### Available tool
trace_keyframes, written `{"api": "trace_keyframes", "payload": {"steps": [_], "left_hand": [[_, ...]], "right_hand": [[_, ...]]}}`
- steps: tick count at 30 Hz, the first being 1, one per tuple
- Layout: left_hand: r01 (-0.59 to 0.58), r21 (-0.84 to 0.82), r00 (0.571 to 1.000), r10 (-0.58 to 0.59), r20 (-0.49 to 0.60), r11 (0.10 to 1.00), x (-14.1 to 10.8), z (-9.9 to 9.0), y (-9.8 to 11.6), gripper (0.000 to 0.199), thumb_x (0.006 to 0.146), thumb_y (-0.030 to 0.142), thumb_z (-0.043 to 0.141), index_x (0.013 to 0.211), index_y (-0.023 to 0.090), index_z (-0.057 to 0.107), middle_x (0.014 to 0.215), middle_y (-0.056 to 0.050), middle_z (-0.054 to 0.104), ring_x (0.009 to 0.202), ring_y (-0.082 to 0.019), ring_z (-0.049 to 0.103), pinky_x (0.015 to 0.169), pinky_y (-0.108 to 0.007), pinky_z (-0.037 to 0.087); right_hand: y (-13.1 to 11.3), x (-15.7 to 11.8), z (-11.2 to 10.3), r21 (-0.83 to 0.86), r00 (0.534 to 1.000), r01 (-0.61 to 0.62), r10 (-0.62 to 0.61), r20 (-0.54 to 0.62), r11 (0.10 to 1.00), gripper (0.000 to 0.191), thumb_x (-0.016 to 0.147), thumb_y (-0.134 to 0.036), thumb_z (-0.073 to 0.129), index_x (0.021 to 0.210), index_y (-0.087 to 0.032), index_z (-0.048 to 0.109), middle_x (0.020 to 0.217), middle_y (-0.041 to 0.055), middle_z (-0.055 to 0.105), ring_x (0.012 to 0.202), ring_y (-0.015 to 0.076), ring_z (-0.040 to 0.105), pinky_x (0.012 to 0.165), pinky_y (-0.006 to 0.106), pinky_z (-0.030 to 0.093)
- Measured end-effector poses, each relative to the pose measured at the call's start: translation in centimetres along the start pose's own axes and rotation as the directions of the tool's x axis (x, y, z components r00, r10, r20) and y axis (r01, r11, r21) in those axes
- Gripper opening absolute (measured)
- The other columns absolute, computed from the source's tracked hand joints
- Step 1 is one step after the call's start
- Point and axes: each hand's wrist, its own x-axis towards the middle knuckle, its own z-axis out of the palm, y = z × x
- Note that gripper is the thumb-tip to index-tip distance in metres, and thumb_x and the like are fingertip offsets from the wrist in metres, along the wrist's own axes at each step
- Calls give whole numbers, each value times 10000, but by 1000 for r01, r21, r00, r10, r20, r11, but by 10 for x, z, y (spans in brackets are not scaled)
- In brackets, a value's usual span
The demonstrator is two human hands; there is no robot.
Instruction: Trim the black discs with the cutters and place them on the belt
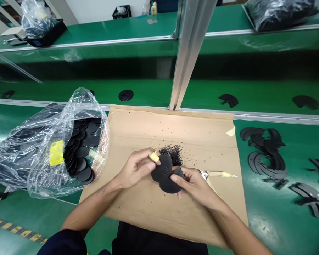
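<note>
We're looking down on a flattened cardboard sheet (138, 131), and the action is right at its middle. Our left hand (134, 169) pinches the top of a small stack of black discs (163, 173), its fingers drawn in narrow on the rim, with a yellow-taped fingertip (154, 156) pressed close. Our right hand (194, 186) wraps the stack from the other side, fingers curled around the lower edge. With both hands on it, the stack looks firmly braced, its faces turned up toward us. Just above the hands on the cardboard sits a heap of black crumbs (172, 154), probably gathered there to keep them together. Right of our hands, yellow-handled snips (218, 174) lie within easy reach. Left of the cardboard, a clear plastic bag (53, 152) slumps open toward us, with more discs (81, 156) close at hand. Right of the cardboard, curved black pieces (263, 152) lie on a green conveyor belt (295, 141).
</note>
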Motion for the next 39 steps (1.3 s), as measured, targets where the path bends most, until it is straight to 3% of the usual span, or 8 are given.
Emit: {"api": "trace_keyframes", "payload": {"steps": [4, 9, 12, 22, 29, 31, 34, 39], "left_hand": [[14, 166, 1000, -11, -19, 986, -1, 10, -3, 226, 904, 365, 687, 995, 158, 692, 848, -60, 676, 723, -145, 617, 650, -242, 513], [-196, 314, 979, 169, 112, 929, -3, 18, -7, 291, 966, 267, 599, 1240, 188, 661, 987, -82, 699, 834, -168, 646, 755, -286, 558], [-250, 338, 963, 196, 187, 907, -4, 20, -9, 327, 988, 227, 553, 1307, 193, 618, 1062, -96, 679, 942, -180, 653, 821, -306, 571], [-320, 352, 941, 251, 228, 879, -6, 21, -13, 460, 1000, 167, 526, 1453, 237, 492, 1143, -112, 654, 1049, -204, 653, 868, -336, 584], [-323, 317, 941, 265, 212, 892, -5, 23, -10, 449, 998, 174, 534, 1441, 238, 505, 1151, -110, 646, 1059, -204, 635, 880, -354, 578], [-276, 297, 959, 242, 149, 914, -4, 24, -9, 458, 978, 219, 588, 1430, 223, 513, 1117, -105, 649, 974, -191, 630, 829, -342, 580], [-237, 238, 971, 230, 61, 942, -2, 25, -8, 391, 918, 275, 688, 1290, 176, 620, 979, -73, 647, 775, -143, 580, 688, -280, 556], [-306, 196, 952, 300, 62, 932, -1, 22, -4, 267, 898, 224, 709, 1143, 121, 677, 966, -89, 640, 828, -148, 608, 696, -260, 552]], "right_hand": [[0, 0, 1, 12, 1000, -3, 3, 2, 1000, 366, 824, -521, 741, 823, -163, 670, 683, -28, 632, 490, 85, 576, 474, 210, 482], [3, 1, 3, -29, 1000, 5, -6, -17, 1000, 385, 793, -547, 758, 825, -170, 684, 704, -30, 601, 523, 93, 580, 465, 214, 515], [4, 1, 5, -42, 999, 21, -23, -49, 999, 388, 812, -554, 736, 824, -171, 675, 683, -37, 566, 522, 91, 566, 457, 211, 519], [1, -2, 10, -102, 995, 24, -34, -89, 995, 396, 885, -566, 645, 894, -172, 694, 725, -12, 569, 605, 104, 568, 485, 205, 548], [-2, -4, 11, -171, 990, 82, -100, -101, 982, 382, 923, -535, 608, 897, -171, 722, 742, 6, 594, 642, 126, 577, 521, 233, 570], [-4, -5, 10, -277, 971, 170, -209, -119, 946, 334, 962, -472, 577, 922, -181, 735, 799, 30, 648, 719, 153, 627, 620, 266, 594], [-3, -6, 10, -482, 895, 322, -428, -125, 815, 261, 992, -380, 553, 1061, -215, 742, 907, 60, 705, 837, 186, 675, 755, 310, 592], [2, -5, 10, -662, 796, 427, -604, -48, 615, 267, 1008, -283, 525, 1217, -227, 682, 953, 70, 741, 829, 190, 711, 693, 294, 586]]}}
